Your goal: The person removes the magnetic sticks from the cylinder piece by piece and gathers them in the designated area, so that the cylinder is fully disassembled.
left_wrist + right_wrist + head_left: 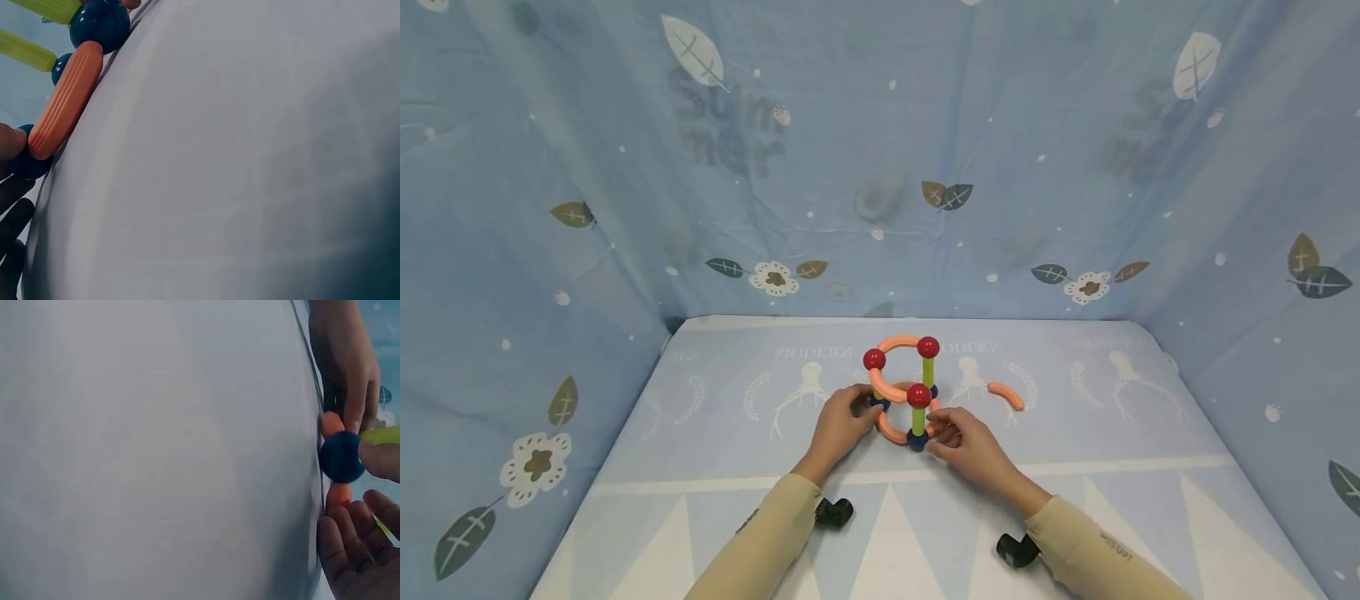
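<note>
A ball-and-stick toy frame stands upright on the table between both hands. Red balls [918, 396] top its green upright sticks [919, 421]. Curved orange sticks [889, 389] form a ring above and another below, the lower one joined by blue balls [917, 441]. My left hand [837, 429] pinches the left blue ball [28, 164], thumb on top and fingers beneath. On the front blue ball [341, 457] rests the thumb of my right hand [973, 450], with its fingers curled round by the lower orange stick [339, 496]. Fingers partly hide the lower ring.
One loose curved orange stick [1006, 396] lies right of the frame. The table [715, 433] wears a pale patterned cloth, with a blue leaf-print curtain [850, 167] behind and at both sides. Black wrist devices [835, 512] sit under the sleeves.
</note>
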`<state>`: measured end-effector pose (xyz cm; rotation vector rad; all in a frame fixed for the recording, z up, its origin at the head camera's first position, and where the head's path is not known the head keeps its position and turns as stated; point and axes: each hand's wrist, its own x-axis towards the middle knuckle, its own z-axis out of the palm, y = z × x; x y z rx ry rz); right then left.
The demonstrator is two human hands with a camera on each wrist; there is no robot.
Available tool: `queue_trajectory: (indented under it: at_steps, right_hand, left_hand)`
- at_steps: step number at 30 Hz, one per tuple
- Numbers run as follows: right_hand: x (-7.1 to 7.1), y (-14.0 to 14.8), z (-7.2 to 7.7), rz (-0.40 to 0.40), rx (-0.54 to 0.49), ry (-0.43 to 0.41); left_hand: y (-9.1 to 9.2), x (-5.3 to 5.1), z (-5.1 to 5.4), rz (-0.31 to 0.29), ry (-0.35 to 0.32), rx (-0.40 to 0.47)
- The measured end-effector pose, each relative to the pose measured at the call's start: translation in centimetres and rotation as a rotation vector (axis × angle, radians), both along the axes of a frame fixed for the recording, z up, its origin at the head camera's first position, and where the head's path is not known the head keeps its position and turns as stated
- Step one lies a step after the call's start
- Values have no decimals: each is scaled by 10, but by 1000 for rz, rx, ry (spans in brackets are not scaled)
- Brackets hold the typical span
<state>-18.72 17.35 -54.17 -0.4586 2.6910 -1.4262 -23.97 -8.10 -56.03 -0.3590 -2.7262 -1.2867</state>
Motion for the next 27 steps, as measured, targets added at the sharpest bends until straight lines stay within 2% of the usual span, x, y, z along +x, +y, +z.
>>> queue_trajectory:
  at_steps: [14,27]
  right_hand:
    - [4,-15,-2,-67,91,85]
    - [5,-13,-1,-95,103,112]
  left_hand:
    - [-2,2,0,-20,-10,18]
    - [-1,4,3,-23,-31,-13]
